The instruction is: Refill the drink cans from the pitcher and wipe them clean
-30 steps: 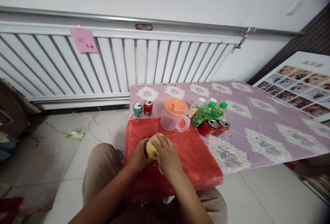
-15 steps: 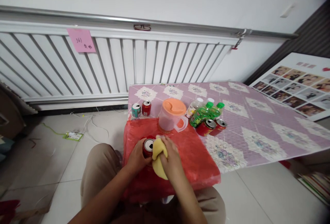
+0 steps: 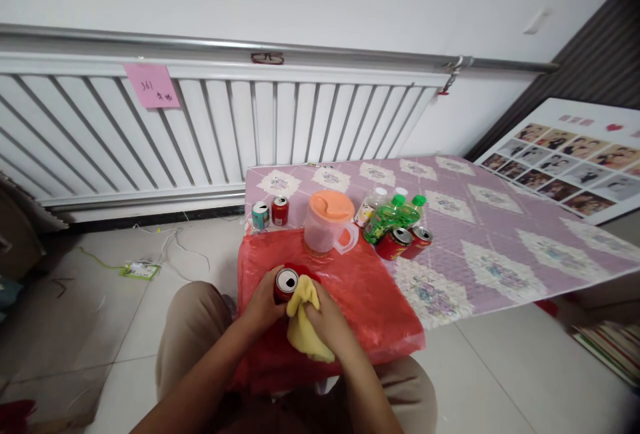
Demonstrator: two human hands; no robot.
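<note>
My left hand (image 3: 263, 304) is wrapped round a red drink can (image 3: 286, 283) that stands on a red plastic sheet (image 3: 380, 301) at the near corner of the table. My right hand (image 3: 327, 319) grips a yellow cloth (image 3: 305, 327) and presses it against the can's right side. The can's silver top is uncovered and faces up. Both forearms reach in from the bottom of the view, above my beige trousers.
Behind the can stand a clear jug with an orange lid (image 3: 327, 221), a teal can (image 3: 259, 215) and a red can (image 3: 280, 210). Green bottles (image 3: 387, 219) and two red cans (image 3: 403, 242) lie on the purple patterned tablecloth (image 3: 490, 247). A white radiator (image 3: 200, 127) lines the wall; a power strip (image 3: 138, 268) lies on the floor.
The yellow cloth has slid off the top of the can and down its right side, uncovering the silver lid. My left hand has kept hold of the can.
</note>
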